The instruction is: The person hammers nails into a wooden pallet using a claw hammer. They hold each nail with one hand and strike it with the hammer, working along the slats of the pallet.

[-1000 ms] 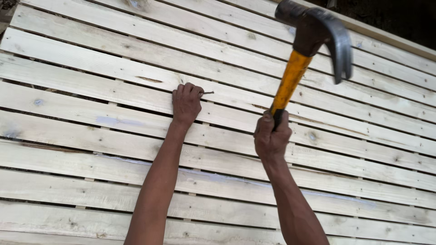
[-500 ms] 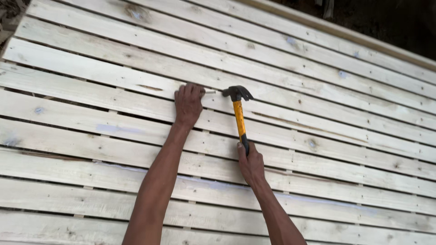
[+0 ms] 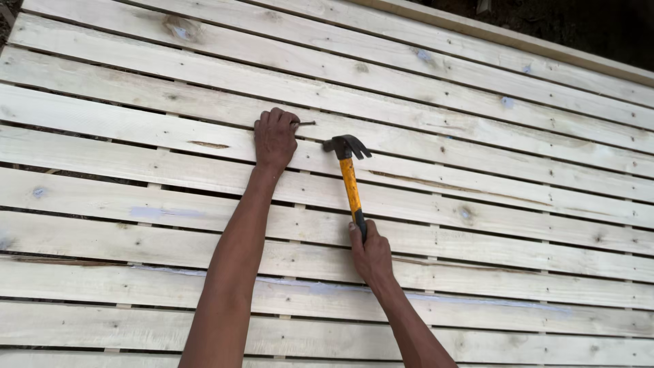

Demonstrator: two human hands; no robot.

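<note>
Here, pale wooden slats (image 3: 477,225) fill the whole frame, running in long rows that slope slightly down toward the right, with narrow dark gaps between them and a few knots and bluish smudges. A thicker board edge (image 3: 504,41) crosses the upper right corner, dark ground beyond it.

My left hand (image 3: 274,140) sits just left of the frame's centre, in its upper half, fingers curled together and pressed against a slat, pinching a thin nail (image 3: 306,123) that juts out to the right of my fingertips.

My right hand (image 3: 370,252) is lower, near the centre, clamped around the dark grip of a claw hammer (image 3: 349,177). Its yellow handle rises from my fist, and the dark steel head lies just right of the nail, close to the wood; whether it touches I cannot tell.
</note>
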